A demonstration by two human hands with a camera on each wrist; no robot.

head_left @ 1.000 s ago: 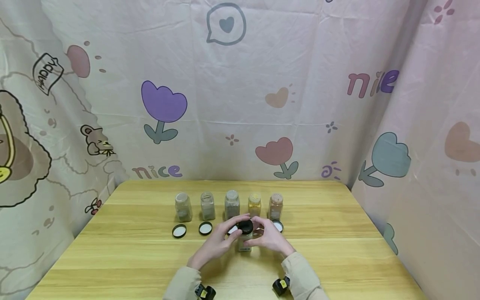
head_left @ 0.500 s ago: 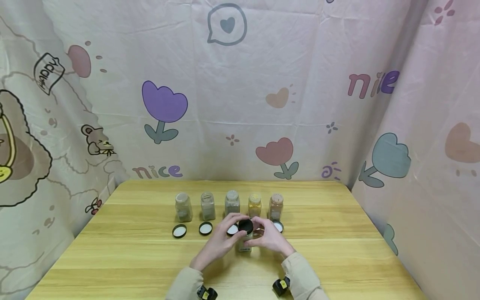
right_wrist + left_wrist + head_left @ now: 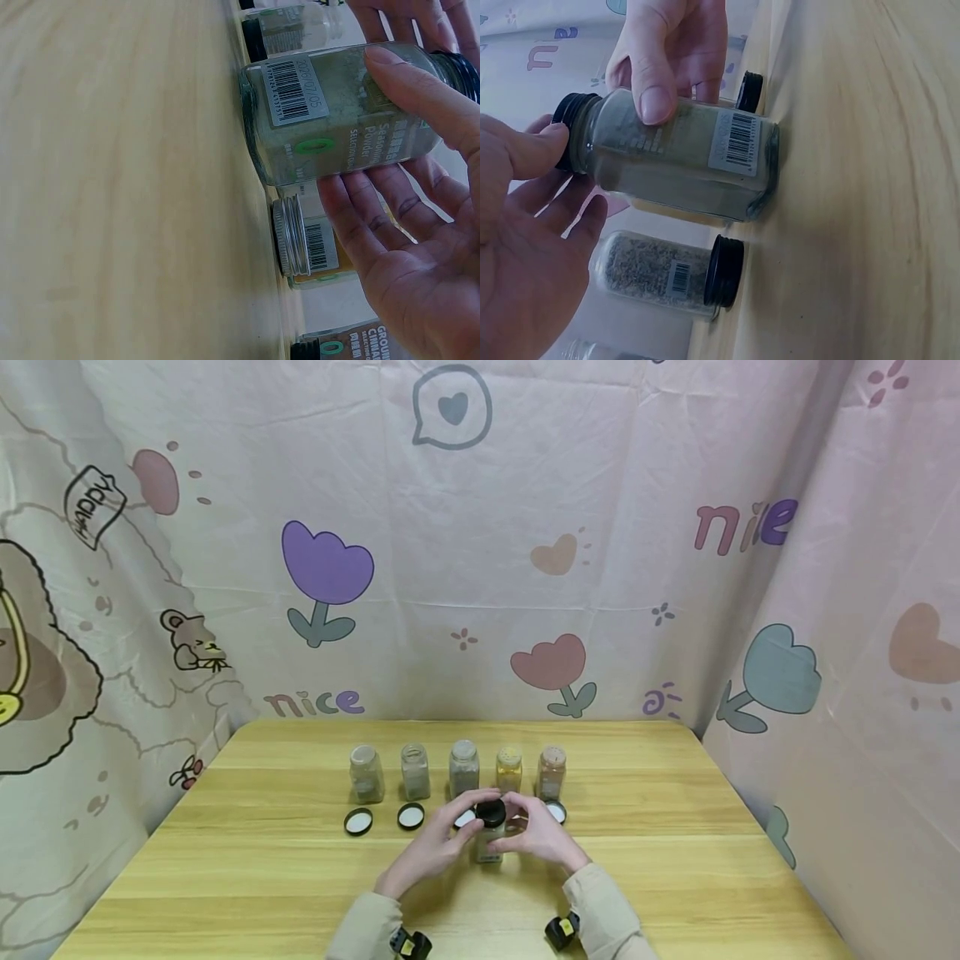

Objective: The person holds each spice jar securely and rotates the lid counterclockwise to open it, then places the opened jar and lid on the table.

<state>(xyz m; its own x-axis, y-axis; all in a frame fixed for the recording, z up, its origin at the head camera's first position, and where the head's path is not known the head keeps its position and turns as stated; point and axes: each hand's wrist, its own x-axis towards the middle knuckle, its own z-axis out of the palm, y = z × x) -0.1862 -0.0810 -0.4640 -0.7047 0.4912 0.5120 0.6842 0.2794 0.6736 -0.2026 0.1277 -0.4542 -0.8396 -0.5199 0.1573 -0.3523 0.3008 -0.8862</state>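
A glass spice jar [image 3: 490, 848] with pale greenish powder stands upright on the table, its barcode label low on the side. My right hand [image 3: 543, 833] holds the jar's body, thumb on one face and fingers round the other. My left hand [image 3: 435, 845] pinches the black lid [image 3: 571, 133] at the jar's mouth between thumb and fingers. From the left wrist view the lid sits over the jar's neck; whether its threads are engaged, I cannot tell.
Behind my hands, several uncapped spice jars stand in a row, among them a yellow one [image 3: 509, 770] and a reddish-brown one [image 3: 552, 772]. Lids lie before them, such as the leftmost black lid [image 3: 358, 822]. A silver lid [image 3: 291, 236] shows in the right wrist view.
The black lid looked tilted half a second ago and now appears flatter over the jar's mouth. My left hand shifted slightly with it; my right hand keeps its hold on the jar.
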